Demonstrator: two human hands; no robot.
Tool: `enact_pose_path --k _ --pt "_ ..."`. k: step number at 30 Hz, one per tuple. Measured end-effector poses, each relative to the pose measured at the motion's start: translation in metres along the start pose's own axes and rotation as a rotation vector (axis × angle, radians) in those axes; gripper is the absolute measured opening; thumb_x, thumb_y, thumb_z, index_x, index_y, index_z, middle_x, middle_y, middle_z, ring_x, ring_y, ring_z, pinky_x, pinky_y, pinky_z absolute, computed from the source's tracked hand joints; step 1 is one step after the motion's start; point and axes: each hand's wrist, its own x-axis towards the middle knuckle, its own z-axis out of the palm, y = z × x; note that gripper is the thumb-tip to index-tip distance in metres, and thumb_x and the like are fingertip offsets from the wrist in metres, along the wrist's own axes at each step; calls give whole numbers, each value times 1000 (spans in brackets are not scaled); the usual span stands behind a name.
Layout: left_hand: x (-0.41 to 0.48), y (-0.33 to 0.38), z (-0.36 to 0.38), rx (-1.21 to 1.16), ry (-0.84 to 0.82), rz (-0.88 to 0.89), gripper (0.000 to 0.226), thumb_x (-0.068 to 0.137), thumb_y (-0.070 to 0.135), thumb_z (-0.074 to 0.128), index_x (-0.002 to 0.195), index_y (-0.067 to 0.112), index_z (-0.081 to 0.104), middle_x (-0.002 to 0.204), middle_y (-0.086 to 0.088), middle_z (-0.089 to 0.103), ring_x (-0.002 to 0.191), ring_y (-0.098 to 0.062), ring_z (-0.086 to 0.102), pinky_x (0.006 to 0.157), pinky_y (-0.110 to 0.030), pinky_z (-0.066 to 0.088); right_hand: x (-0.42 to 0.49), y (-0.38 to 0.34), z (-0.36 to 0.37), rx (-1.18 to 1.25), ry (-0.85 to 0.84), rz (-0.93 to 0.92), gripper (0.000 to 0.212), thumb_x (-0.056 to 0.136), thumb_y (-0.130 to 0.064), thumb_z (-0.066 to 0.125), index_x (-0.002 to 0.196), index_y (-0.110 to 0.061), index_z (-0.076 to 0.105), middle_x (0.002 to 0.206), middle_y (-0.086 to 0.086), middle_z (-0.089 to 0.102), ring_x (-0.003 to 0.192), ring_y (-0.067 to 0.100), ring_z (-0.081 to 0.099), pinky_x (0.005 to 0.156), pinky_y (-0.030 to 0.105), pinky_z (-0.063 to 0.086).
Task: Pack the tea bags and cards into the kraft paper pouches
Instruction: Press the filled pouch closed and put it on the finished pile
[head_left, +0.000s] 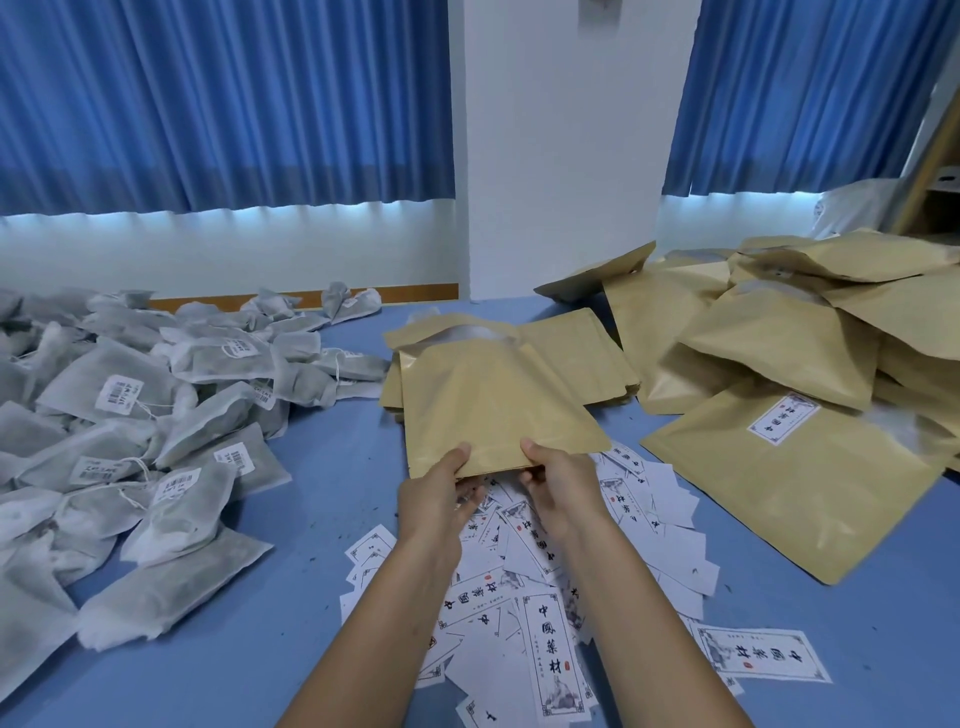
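Left hand (434, 499) pinching, right hand (563, 491) pinching

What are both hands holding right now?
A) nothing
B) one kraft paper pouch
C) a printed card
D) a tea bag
B: the left hand and the right hand each pinch the near edge of the same kraft paper pouch, held over the scattered cards; the tea bags lie untouched to the left.

The kraft paper pouches (769, 358) at two o'clock are matt brown paper. At nine o'clock the tea bags (130, 415) look fibrous, cloth-like. At six o'clock the cards (550, 649) are smooth white paper on a matt blue table (260, 649).
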Motion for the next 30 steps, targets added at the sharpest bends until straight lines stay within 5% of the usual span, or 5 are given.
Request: enact_pose_path --k 4,10,14,19,30 --pt "-2 2 1 86 -16 52 19 89 21 65 91 4 57 89 -19 70 60 -22 71 39 -20 47 6 -4 -2 5 18 -17 18 95 4 49 111 -3 54 97 6 61 79 15 57 62 23 47" --pt "-5 -1 5 285 -52 125 15 88 14 65 84 1 60 68 -19 71 40 -13 61 33 -15 38 10 -11 -12 185 11 0 18 96 -1 52 112 -2 57 100 9 64 94 20 60 85 34 50" --pt "-3 -5 2 365 -38 177 18 87 18 67 80 2 66 62 -14 70 40 -13 53 41 -18 38 -1 -3 -5 -17 -116 108 15 87 -9 67 100 -3 62 91 11 65 77 21 57 58 23 44" --pt "-3 -4 2 524 -40 281 29 88 26 66 73 2 66 58 -12 69 38 -10 56 39 -16 37 -13 6 6 -47 -156 50 6 83 6 65 88 4 63 79 13 68 58 23 62 54 26 47" --pt "-1 -1 2 620 -47 355 24 90 22 62 71 9 62 46 -4 61 37 -10 57 35 -14 36 -5 -3 -3 27 -15 17 29 81 3 70 109 -1 61 104 12 67 85 19 64 62 21 50"
